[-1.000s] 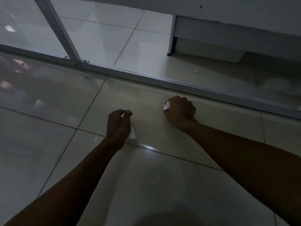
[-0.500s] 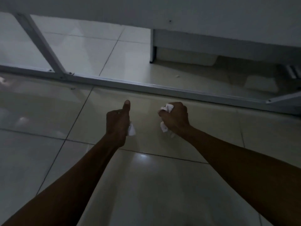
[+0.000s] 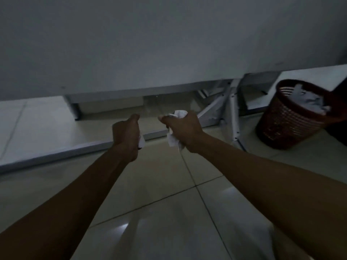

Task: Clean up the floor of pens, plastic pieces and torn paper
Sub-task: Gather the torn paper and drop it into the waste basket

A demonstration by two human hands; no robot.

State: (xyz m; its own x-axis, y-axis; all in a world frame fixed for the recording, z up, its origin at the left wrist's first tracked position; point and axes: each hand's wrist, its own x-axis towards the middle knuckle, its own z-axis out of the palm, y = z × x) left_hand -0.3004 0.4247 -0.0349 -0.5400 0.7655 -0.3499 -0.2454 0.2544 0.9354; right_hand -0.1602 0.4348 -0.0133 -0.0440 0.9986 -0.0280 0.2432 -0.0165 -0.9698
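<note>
Risk: both fists closed on torn paper, left hand (image 3: 125, 136) on a scrap (image 3: 141, 142), right hand (image 3: 183, 129) on a loose wad (image 3: 173, 140) trailing below, likely to shed pieces short of the red basket (image 3: 287, 126).

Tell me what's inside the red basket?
The red basket holds crumpled white paper, piled up near its rim. Anything deeper is hidden by that paper and the basket's dark mesh wall, so pens or plastic pieces cannot be made out.
</note>
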